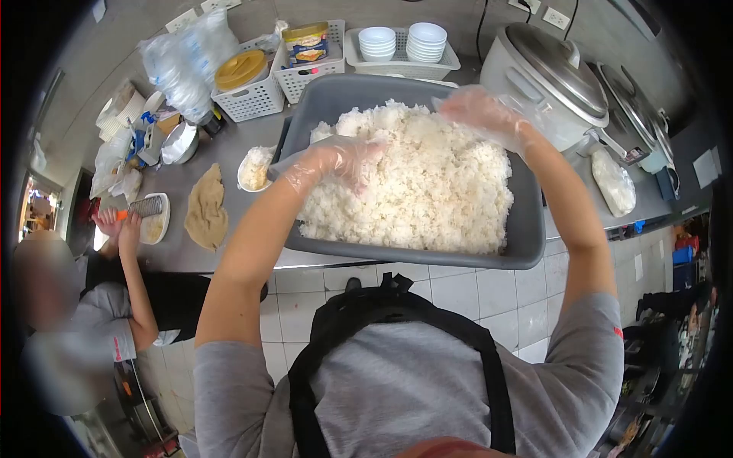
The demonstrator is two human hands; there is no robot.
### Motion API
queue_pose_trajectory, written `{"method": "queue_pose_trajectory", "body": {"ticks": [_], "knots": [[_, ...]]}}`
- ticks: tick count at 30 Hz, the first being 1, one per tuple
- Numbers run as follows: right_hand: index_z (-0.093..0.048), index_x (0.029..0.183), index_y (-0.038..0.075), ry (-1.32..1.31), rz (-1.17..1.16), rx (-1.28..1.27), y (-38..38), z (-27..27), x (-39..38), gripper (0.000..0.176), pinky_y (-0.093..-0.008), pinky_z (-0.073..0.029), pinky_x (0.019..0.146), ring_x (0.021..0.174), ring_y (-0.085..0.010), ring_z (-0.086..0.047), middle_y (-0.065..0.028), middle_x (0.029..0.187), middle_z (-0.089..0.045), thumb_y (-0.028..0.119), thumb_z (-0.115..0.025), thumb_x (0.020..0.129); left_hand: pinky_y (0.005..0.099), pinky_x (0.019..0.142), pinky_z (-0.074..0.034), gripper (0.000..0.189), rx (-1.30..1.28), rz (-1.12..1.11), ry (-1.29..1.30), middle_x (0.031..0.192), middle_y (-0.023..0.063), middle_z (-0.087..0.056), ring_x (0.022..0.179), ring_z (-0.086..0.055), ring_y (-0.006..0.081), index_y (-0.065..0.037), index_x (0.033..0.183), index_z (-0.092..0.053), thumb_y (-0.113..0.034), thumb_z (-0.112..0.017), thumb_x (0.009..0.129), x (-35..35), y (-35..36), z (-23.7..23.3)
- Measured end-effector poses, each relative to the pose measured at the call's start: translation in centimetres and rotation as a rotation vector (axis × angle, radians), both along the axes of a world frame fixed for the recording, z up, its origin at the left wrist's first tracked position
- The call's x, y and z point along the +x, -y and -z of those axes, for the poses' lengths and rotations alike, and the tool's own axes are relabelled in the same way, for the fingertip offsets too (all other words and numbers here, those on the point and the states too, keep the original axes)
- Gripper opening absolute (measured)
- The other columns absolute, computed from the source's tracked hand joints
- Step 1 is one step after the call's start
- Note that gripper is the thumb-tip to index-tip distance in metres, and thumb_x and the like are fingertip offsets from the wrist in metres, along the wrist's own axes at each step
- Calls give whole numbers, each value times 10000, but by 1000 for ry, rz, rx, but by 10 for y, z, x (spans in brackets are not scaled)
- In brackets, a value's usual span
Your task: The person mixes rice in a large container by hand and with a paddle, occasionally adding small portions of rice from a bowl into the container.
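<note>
A large grey tub [527,229] full of white rice [427,183] sits on the metal counter in front of me. My left hand [343,162], in a clear plastic glove, rests on the rice at the tub's left side with its fingers apart. Over the back right corner of the rice is my right hand [482,111], also gloved, with its fingers stretched out flat. Neither hand grips anything visible. A small white bowl of rice [256,168] stands just left of the tub.
Behind the tub are white baskets [248,101] and stacked bowls [377,43]; cookers [546,84] stand at the right beside a bagged item [612,181]. A brown cloth [207,208] lies left. Farther left, a co-worker's hands [118,225] hold an orange-handled grater [145,207] at a white dish.
</note>
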State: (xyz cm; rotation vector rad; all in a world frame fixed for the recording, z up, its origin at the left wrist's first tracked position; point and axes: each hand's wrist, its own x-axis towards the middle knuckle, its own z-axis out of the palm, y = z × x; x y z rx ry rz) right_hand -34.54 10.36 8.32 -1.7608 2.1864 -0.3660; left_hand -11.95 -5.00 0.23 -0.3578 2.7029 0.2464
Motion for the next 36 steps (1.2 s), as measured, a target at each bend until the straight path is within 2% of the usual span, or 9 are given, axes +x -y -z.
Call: {"method": "queue_pose_trajectory", "body": {"ticks": [4,7,13,17,22,30,32,34,36], "knots": [[-701,814,46,-895,-164,88,-25,58,-70,216,-414,-514,726,799,-344,-653,-172,840,-677,189,-540,824,361,930,-453,680,-20,-65,-241,1313,182,-477,1118,-550,313,-137,1293,-492,-198,-727,657,10,13,9],[-624,1008,50,-971,-241,610,-34,33,-49,307,-433,-507,730,810,-326,-626,-154,862,-650,285,-444,924,344,806,-490,336,-271,-79,-459,1032,162,-625,948,-607,287,-83,1017,-644,-138,-669,686,1,32,6],[-626,922,57,-853,-120,270,-83,17,-29,298,-438,-515,642,730,-321,-638,-157,783,-645,262,-412,949,352,734,-496,65,-113,193,-245,815,144,-634,773,-601,289,-36,759,-612,-91,-625,727,9,73,34],[-602,878,49,-1073,-32,264,-105,-34,7,266,-442,-490,619,699,-305,-636,-144,783,-641,228,-417,946,367,840,-474,98,75,-135,-329,978,139,-661,897,-619,296,-49,761,-615,-131,-658,730,73,4,-26],[-627,953,114,-828,145,423,-81,-104,89,175,-435,-481,668,756,-276,-647,-165,889,-647,186,-484,882,454,1038,-335,264,94,99,-709,1247,144,-575,1234,-454,341,-47,914,-656,-227,-705,728,153,4,-9],[-587,952,-43,-280,147,654,3,55,119,306,-294,-536,706,766,-220,-603,-161,844,-613,202,-406,925,521,1075,-273,1067,10,-368,-866,1476,243,-251,1320,-274,482,-98,1418,-340,-515,-809,555,161,-34,7],[-570,938,-61,-1174,-272,452,-7,118,109,303,-277,-535,681,745,-188,-588,-150,838,-599,205,-426,921,525,1072,-274,1119,22,-375,-876,1480,254,-229,1322,-259,492,-94,1437,-291,-525,-810,544,159,-35,6],[-551,924,-70,-1240,-427,357,0,122,120,283,-267,-533,668,728,-170,-576,-138,832,-581,196,-454,906,526,1072,-270,1152,38,-388,-875,1479,268,-217,1322,-249,501,-85,1449,-256,-528,-811,542,158,-33,6],[-530,911,-70,-502,-283,436,15,123,135,250,-266,-531,668,717,-168,-565,-124,828,-559,175,-492,881,524,1074,-262,1164,63,-407,-852,1473,286,-215,1317,-247,510,-72,1454,-233,-525,-810,550,158,-33,9]]}}
